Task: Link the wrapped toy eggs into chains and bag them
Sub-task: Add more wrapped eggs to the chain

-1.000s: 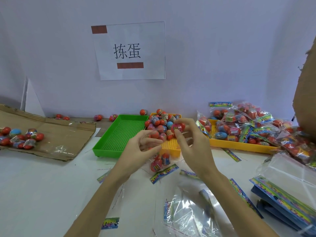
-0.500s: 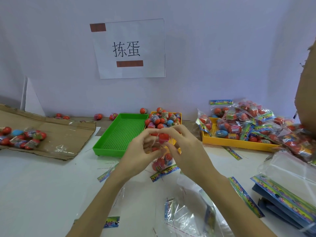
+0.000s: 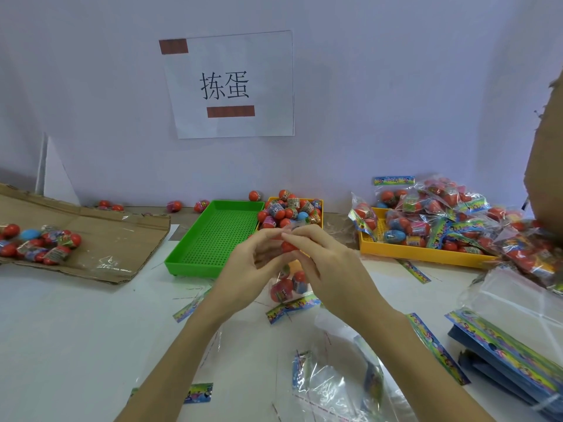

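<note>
Pinching together above the worktop [image 3: 61, 330]: left hand [image 3: 243, 278] and right hand [image 3: 332, 269] meet fingertip to fingertip, fingers curled round a red wrapped egg [image 3: 288, 246], forearms angled in from bottom edge. More linked eggs [image 3: 285, 287] hang just below the hands. Left to right: cardboard sheet [image 3: 100, 239] with loose eggs [image 3: 39, 243], green tray [image 3: 213, 239], yellow tray of eggs [image 3: 292, 210] behind the hands, second yellow tray [image 3: 426, 254] with filled bags [image 3: 441, 214], stack of clear bags [image 3: 518, 339] far right. Wall sign [image 3: 228, 85] reads "拣蛋". Wrapper print too small to read.
</note>
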`<state>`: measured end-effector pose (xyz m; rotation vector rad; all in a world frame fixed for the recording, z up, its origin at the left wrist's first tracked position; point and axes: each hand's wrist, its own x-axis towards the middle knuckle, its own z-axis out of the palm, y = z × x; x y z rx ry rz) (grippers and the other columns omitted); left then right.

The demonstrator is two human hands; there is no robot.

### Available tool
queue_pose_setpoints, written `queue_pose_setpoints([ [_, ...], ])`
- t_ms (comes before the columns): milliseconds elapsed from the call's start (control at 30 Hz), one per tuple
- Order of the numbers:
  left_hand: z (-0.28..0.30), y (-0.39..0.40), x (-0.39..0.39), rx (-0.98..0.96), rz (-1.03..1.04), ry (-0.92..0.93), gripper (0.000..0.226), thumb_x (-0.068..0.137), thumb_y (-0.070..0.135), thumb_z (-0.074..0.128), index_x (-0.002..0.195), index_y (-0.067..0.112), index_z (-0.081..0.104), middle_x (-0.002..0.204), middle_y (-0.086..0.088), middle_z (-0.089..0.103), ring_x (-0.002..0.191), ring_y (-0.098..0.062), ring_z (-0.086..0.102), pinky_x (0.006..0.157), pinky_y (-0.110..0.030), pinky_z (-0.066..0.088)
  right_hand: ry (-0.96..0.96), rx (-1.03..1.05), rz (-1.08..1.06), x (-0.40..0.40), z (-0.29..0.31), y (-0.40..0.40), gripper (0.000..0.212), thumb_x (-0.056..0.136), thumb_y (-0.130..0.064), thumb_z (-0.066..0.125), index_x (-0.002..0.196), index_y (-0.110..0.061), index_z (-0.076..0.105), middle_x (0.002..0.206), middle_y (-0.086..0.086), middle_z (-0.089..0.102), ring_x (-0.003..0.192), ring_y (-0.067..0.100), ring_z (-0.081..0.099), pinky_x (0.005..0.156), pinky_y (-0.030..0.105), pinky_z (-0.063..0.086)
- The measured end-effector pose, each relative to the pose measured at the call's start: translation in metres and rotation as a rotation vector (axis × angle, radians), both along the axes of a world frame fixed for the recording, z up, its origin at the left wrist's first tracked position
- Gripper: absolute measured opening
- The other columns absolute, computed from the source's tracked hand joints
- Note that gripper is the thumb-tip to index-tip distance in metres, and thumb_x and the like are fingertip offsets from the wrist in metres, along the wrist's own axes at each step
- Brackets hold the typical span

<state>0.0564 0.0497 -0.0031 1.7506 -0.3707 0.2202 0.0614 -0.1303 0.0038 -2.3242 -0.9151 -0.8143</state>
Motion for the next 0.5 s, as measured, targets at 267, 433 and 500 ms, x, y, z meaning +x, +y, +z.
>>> queue_pose_setpoints([
  [267, -0.0032, 0.0019, 0.0026, 0.074, 0.002, -0.010, 0.044, 0.098, -0.003, 0.065, 0.140, 0.007, 0.060, 0.123, -0.005, 0.074, 0.116, -0.012, 0.070, 0.099, -0.025, 0.056, 0.159, -0.051, -0.006, 0.0014, -0.0025, -0.0008, 0.025, 0.103, -0.023, 0.058, 0.122, -0.012, 0.071, 0.134, 0.003, 0.057, 0.097, 0.017, 0.067, 0.086, 0.026, 0.059],
  [433, -0.0008, 0.0016, 0.0012, 0.023, -0.020, 0.022, 0.037, 0.098, 0.001, 0.067, 0.132, 0.014, 0.064, 0.113, 0.000, 0.079, 0.112, -0.011, 0.072, 0.093, -0.023, 0.057, 0.109, 0.081, -0.030, -0.0008, 0.0048, -0.0044, 0.017, 0.101, -0.018, 0.064, 0.113, -0.012, 0.074, 0.121, 0.002, 0.062, 0.087, 0.007, 0.060, 0.081, 0.021, 0.056],
  [500, -0.0004, 0.0021, 0.0004, -0.011, -0.027, 0.038, 0.035, 0.100, 0.006, 0.066, 0.133, 0.015, 0.060, 0.112, 0.002, 0.080, 0.112, -0.014, 0.073, 0.091, -0.026, 0.058, 0.064, 0.229, -0.079, 0.0002, 0.0069, -0.0055, 0.013, 0.099, -0.016, 0.066, 0.108, -0.012, 0.074, 0.112, 0.000, 0.062, 0.077, 0.002, 0.057, 0.074, 0.013, 0.052],
])
